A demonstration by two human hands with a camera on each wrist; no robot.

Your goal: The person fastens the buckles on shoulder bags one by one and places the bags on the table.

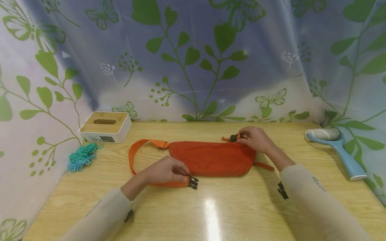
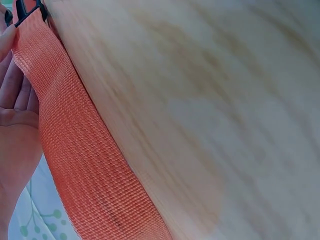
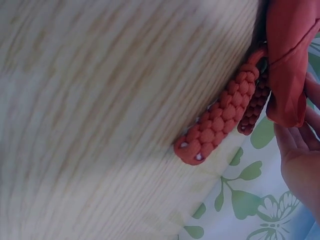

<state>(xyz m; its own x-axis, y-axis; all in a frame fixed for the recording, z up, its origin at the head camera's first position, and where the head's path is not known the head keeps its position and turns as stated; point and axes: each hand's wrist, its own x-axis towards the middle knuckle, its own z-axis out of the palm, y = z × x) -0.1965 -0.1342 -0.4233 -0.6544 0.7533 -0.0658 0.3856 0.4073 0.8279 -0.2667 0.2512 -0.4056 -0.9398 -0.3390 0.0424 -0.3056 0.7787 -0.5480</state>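
A red waist bag [image 1: 211,159] lies flat on the table between both hands. Its orange strap [image 1: 132,156] loops out from the left side and back to the front. Near that strap's end, my left hand [image 1: 164,171] pinches the webbing beside a black pronged buckle half [image 1: 193,181]. The left wrist view shows the strap [image 2: 90,135] running past the palm [image 2: 17,130]. At the bag's upper right corner, my right hand [image 1: 256,139] holds the other black buckle piece [image 1: 233,137]; the fingertips are partly hidden. A braided red cord pull [image 3: 220,117] hangs from the bag's right end.
A white tissue box with a wooden lid [image 1: 105,127] stands at the back left, with teal and blue yarn [image 1: 82,157] in front of it. On the right edge lies a blue-handled lint roller [image 1: 343,152]. Patterned curtains [image 1: 193,67] enclose the table.
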